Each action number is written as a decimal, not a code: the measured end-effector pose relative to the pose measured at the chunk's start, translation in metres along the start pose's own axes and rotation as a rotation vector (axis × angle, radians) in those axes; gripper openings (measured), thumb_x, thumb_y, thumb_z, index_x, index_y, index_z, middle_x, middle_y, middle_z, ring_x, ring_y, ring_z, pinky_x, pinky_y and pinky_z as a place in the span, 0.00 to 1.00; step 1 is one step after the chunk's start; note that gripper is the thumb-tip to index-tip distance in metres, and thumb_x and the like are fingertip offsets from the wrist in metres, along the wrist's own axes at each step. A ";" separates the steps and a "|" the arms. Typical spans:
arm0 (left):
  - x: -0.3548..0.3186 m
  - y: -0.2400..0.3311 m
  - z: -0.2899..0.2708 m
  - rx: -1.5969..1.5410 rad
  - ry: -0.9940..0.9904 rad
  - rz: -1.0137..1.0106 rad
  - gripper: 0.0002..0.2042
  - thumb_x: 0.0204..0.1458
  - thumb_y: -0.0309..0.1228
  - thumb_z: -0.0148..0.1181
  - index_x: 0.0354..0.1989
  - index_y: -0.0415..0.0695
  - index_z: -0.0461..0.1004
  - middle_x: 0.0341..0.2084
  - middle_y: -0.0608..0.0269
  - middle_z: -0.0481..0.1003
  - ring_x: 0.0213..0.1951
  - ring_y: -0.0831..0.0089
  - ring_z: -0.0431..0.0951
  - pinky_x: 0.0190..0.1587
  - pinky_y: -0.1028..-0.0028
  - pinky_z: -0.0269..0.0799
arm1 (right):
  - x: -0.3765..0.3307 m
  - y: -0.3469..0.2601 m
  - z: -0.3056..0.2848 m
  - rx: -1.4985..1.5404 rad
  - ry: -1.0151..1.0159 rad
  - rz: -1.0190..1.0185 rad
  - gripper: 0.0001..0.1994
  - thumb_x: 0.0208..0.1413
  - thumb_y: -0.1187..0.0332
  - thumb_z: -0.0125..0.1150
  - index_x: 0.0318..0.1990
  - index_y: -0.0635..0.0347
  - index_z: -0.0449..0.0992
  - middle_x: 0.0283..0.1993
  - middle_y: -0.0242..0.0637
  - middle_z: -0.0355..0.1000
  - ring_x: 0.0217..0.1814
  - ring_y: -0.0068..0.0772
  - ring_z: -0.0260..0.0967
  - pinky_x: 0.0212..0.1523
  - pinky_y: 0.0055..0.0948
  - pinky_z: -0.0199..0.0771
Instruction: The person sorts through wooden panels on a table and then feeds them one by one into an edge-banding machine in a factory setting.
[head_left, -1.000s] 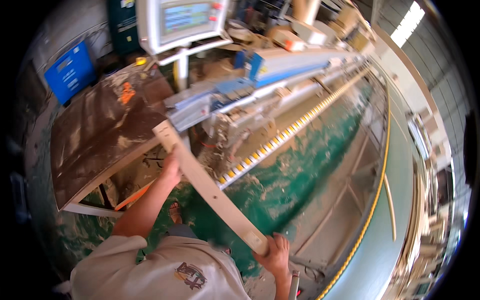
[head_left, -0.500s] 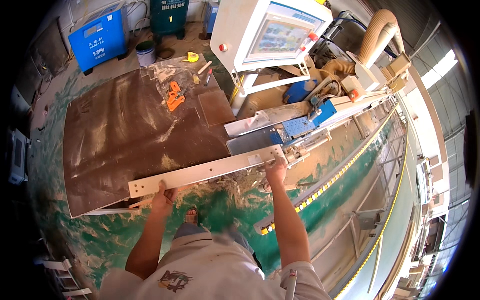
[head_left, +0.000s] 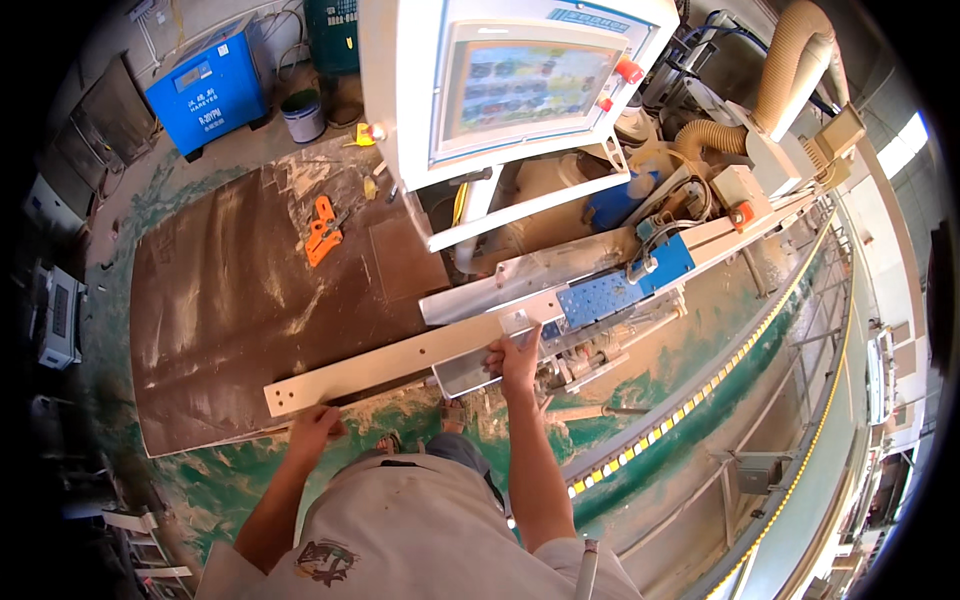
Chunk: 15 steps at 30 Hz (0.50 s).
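Observation:
A long, narrow beige board (head_left: 400, 354) with several small holes at its left end lies slantwise. Its left part rests over the brown tabletop, and its right end lies on the machine's metal bed beside a blue perforated plate (head_left: 600, 298). My right hand (head_left: 515, 362) grips the near edge close to the right end, by a pale label, thumb up along the board. Just below the near edge at the left end is my left hand (head_left: 316, 428). Its fingers are loosely bent, thumb apart, with nothing seen in them.
An orange clamp (head_left: 322, 232) lies on the brown sheet-topped table (head_left: 220, 300). A control panel with a screen (head_left: 530, 85) overhangs the machine. At right runs a long rail with yellow marks (head_left: 680, 410). A blue machine cabinet (head_left: 210, 90) and a bucket (head_left: 302, 115) stand behind.
The board's right end has come down onto the machine bed against the blue plate. My left hand has come off the board's left end; my right hand has shifted left and nearer.

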<state>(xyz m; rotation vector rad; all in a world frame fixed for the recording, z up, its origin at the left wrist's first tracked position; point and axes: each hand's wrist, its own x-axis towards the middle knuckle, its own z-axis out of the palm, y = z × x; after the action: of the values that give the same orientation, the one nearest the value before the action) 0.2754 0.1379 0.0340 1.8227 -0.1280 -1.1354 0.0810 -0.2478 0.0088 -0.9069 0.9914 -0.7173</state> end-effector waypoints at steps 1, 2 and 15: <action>-0.016 0.028 0.005 0.231 0.173 0.107 0.13 0.62 0.38 0.60 0.42 0.39 0.78 0.41 0.52 0.80 0.45 0.62 0.80 0.44 0.67 0.75 | 0.002 0.002 -0.008 0.020 -0.037 0.013 0.49 0.64 0.75 0.54 0.77 0.45 0.20 0.30 0.42 0.75 0.19 0.30 0.71 0.17 0.28 0.74; -0.025 0.053 0.013 0.465 0.339 0.218 0.11 0.60 0.35 0.62 0.39 0.38 0.78 0.39 0.50 0.81 0.42 0.61 0.80 0.44 0.66 0.74 | 0.006 0.002 -0.016 0.042 -0.071 0.025 0.48 0.63 0.76 0.52 0.77 0.44 0.20 0.34 0.44 0.77 0.21 0.31 0.74 0.18 0.28 0.76; 0.020 0.051 0.001 1.157 0.385 0.551 0.35 0.43 0.31 0.73 0.63 0.44 0.67 0.57 0.49 0.69 0.58 0.47 0.69 0.59 0.54 0.68 | 0.081 -0.062 -0.100 0.061 -0.128 0.088 0.10 0.66 0.73 0.50 0.51 0.62 0.72 0.42 0.44 0.79 0.35 0.37 0.82 0.25 0.27 0.82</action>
<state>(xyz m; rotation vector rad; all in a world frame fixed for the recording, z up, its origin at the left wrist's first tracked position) 0.3051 0.0992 0.0596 2.6861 -1.1693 -0.2422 0.0144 -0.3739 0.0071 -0.8399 0.8859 -0.6049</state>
